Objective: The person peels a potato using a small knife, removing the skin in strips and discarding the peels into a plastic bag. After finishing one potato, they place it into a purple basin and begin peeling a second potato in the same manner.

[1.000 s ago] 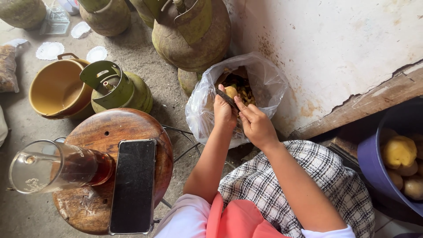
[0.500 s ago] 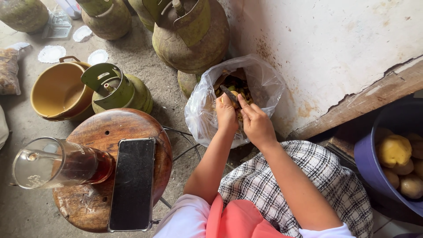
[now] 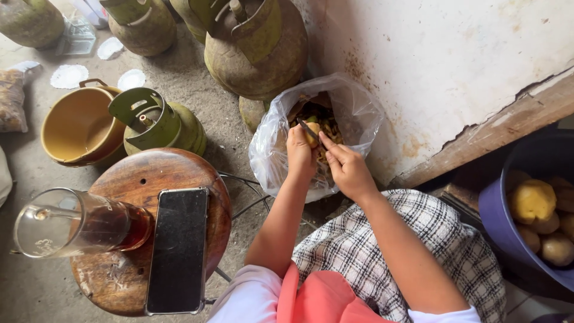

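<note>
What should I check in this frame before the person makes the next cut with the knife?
1. Left hand has a firm grip on the small yellow piece: ok, fingers wrap it.
2. Right hand steadies the knife: ok, though the handle is hidden.
3. Blade pointing away from the left fingers: cannot tell, too small.
4. Hands are over the open plastic bag so peelings drop in: ok.
5. Blue tub of peeled potatoes is close on the right: ok.
6. Phone and glass mug sit fully on the wooden stool: not ok, the phone reaches its near edge.
</note>
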